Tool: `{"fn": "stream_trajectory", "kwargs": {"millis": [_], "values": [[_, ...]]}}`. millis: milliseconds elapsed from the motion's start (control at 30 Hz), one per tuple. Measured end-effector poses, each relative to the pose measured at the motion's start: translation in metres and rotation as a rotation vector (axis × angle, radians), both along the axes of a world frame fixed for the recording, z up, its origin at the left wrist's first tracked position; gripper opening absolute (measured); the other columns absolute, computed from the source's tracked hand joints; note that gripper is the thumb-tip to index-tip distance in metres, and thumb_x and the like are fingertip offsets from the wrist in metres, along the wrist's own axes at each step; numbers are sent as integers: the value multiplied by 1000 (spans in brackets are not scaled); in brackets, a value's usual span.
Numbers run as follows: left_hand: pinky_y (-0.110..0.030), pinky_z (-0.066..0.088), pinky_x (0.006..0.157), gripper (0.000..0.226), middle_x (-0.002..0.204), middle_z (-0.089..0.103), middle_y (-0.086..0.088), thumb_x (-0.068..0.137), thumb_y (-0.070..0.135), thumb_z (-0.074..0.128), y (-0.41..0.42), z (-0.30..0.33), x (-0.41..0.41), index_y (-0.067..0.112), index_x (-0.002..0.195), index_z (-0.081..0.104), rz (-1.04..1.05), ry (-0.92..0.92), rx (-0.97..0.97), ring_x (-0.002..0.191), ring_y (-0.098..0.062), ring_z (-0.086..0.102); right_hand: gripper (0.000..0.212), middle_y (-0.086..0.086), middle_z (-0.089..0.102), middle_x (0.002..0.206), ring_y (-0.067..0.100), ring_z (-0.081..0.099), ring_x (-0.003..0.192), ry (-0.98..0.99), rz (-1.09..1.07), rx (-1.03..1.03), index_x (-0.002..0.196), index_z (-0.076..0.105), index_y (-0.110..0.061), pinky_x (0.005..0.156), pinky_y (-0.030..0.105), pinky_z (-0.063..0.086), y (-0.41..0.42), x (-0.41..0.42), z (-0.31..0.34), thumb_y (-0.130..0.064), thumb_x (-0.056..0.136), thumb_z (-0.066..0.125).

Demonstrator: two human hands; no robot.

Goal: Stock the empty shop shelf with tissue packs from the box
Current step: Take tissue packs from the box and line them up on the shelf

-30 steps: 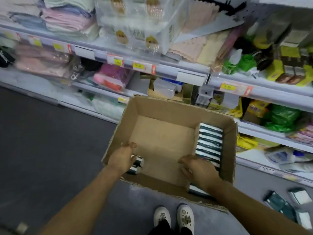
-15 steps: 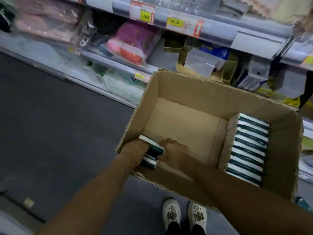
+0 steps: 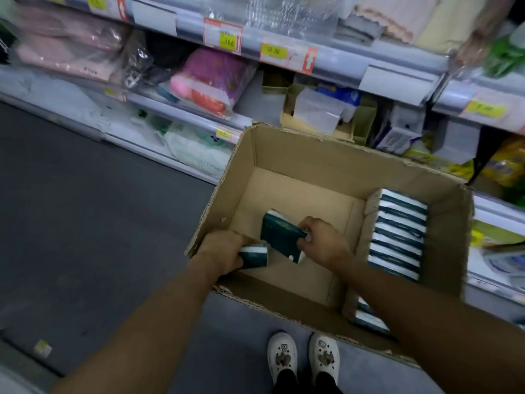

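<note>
Stocking is well along: the brown cardboard box [image 3: 318, 155] is mostly bare, the left hand [image 3: 220, 251] gripping one dark-green tissue pack [image 3: 253, 255], the right hand [image 3: 322, 241] pinching another dark-green pack [image 3: 279, 236], and one upright row of packs [image 3: 397, 234] waits beyond the right fingers.

A pair of white shoes [image 3: 303, 357] stands on the dark grey floor [image 3: 85, 223]. On the racks behind lie a pink bagged bundle [image 3: 211, 78], folded pink cloth in plastic [image 3: 68, 44] and a white bag [image 3: 196, 149] low down, with yellow price tags [image 3: 273, 51] along the rail. At the right sit yellow packets [image 3: 508, 163].
</note>
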State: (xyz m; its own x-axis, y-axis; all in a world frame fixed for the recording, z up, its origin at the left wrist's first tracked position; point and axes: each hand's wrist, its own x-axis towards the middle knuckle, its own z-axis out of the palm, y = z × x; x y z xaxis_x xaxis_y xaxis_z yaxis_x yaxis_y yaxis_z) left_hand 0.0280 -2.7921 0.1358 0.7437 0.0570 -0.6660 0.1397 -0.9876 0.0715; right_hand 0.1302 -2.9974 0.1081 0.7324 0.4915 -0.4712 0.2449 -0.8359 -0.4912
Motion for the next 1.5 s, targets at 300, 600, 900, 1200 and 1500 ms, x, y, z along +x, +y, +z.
{"fn": "stream_trajectory", "kwargs": {"millis": [300,600,900,1200,1500], "values": [[-34,51,83,35,119,62,-5,101,21,42,-65,110,3,23,135,42,555,-425,-492,100,-23,61,12,-2,63,83,18,60,72,-12,-313,235,87,55,-27,70,36,50,-122,24,133,-19,82,64],[-27,49,40,31,102,69,4,90,36,67,-179,240,56,21,115,57,693,-474,-1002,74,-16,69,21,25,61,91,20,55,68,-135,-510,555,111,62,-16,50,22,46,-263,14,265,-6,92,61],[-13,50,59,21,101,68,2,87,24,71,-346,327,110,26,106,61,372,-599,-1044,76,3,65,29,25,64,91,27,60,68,-346,-566,624,104,65,-30,67,46,57,-445,21,337,-4,90,64],[-20,54,62,19,101,72,5,85,31,74,-528,380,152,30,102,67,244,-677,-1128,81,-5,70,30,3,66,86,19,61,76,-562,-641,668,95,66,-31,59,32,58,-628,43,399,-1,89,62],[-25,55,64,23,104,73,2,86,31,73,-605,419,202,23,108,68,283,-708,-1179,88,-13,70,21,4,67,101,22,62,94,-870,-635,750,102,64,-17,76,39,58,-699,119,474,-3,86,67]]}}
